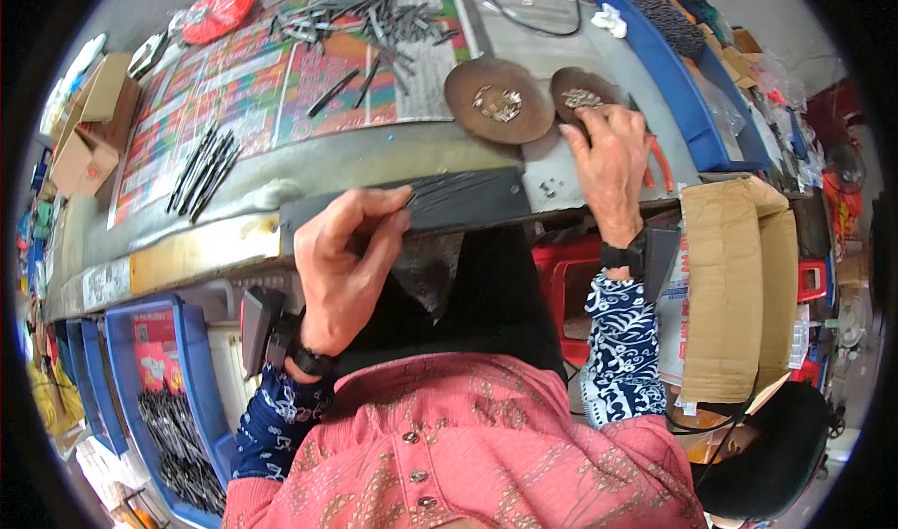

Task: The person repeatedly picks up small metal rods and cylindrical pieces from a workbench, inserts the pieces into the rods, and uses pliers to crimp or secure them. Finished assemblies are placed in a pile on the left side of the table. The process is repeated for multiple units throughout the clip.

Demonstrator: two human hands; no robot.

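My left hand (341,262) is closed in a pinch at the near edge of the bench, over a dark flat plate (468,200). A thin black strip (438,190) reaches from its fingertips across the plate; its exact kind is too blurred to tell. At the right, my right hand (610,159) reaches over a small brown dish (561,82) holding small silvery metal pieces (582,98). Its fingers are stretched out, thumb apart, with the tips at the pieces. Beside it stands a larger brown dish (458,94) with more metal pieces (497,104).
Red-handled pliers (662,162) lie right of my right hand. Black thin parts (204,172) lie in a bundle at left; more (383,24) are heaped at the back. A blue tray (687,108) and an open cardboard box (725,290) flank the right side; a blue bin (187,328) stands lower left.
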